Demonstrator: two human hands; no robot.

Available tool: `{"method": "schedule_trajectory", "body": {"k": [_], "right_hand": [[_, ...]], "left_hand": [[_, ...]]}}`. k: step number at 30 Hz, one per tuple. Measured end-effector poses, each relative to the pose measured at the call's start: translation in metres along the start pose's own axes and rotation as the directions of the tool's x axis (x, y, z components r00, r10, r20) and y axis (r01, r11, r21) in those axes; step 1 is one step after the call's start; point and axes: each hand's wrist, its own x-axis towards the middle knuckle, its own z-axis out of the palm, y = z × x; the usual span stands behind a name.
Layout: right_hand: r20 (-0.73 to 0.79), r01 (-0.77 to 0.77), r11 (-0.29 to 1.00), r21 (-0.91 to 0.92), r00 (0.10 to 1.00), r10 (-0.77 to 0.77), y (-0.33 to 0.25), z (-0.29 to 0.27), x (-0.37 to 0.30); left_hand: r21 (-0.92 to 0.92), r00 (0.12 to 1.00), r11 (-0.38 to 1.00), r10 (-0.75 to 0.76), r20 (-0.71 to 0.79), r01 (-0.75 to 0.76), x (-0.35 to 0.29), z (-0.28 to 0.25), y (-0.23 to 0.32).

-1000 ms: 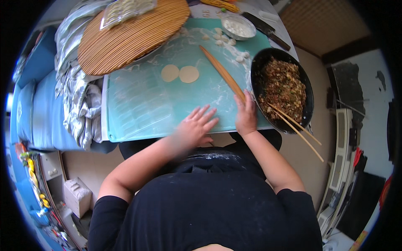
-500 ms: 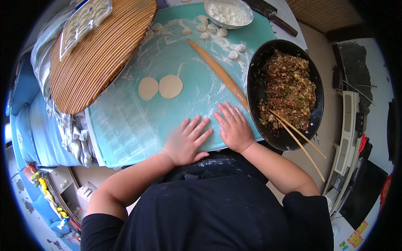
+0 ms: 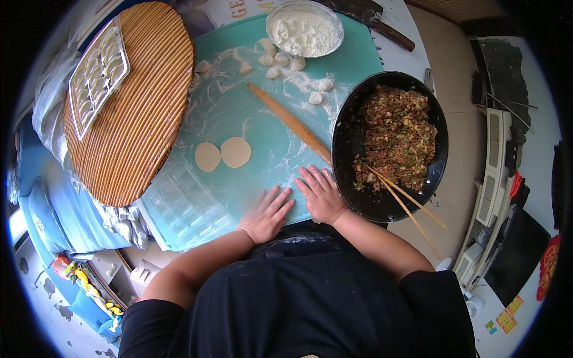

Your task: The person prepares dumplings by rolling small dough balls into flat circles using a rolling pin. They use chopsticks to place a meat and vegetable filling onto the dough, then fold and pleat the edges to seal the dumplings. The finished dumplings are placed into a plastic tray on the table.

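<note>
My left hand rests flat near the front edge of the green mat, fingers spread, holding nothing. Beside it my right hand also lies flat and open, close to the black pan. Two round dough wrappers lie side by side, touching or almost so, beyond my left hand. A tapered wooden rolling pin slants across the mat, its near end by the pan's rim. Chopped filling heaps in the pan, with a pair of chopsticks leaning in it.
Several small dough pieces sit on floury mat near a bowl of flour. A cleaver lies at the far right. On the left, a round slatted board carries a tray of dumplings. A clear plastic tray lies at the mat's left.
The view has shifted, so the tabletop things appear moved leftward and mostly lower, and more of the dumpling tray shows. Both hands stay flat on the mat, with nothing picked up.
</note>
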Motion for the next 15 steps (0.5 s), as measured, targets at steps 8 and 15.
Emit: {"method": "schedule_trajectory", "body": {"k": [8,15], "right_hand": [[0.027,-0.011,0.999,-0.050,1.000,0.012,-0.0020,0.0017,-0.0006],[-0.016,0.014,0.990,-0.138,1.000,-0.016,-0.0021,0.0077,-0.0037]], "left_hand": [[-0.076,0.998,0.996,0.051,-0.027,-0.052,0.0019,-0.0034,-0.0034],[0.014,1.000,1.000,0.015,0.011,-0.015,-0.0035,-0.0028,0.0024]]}}
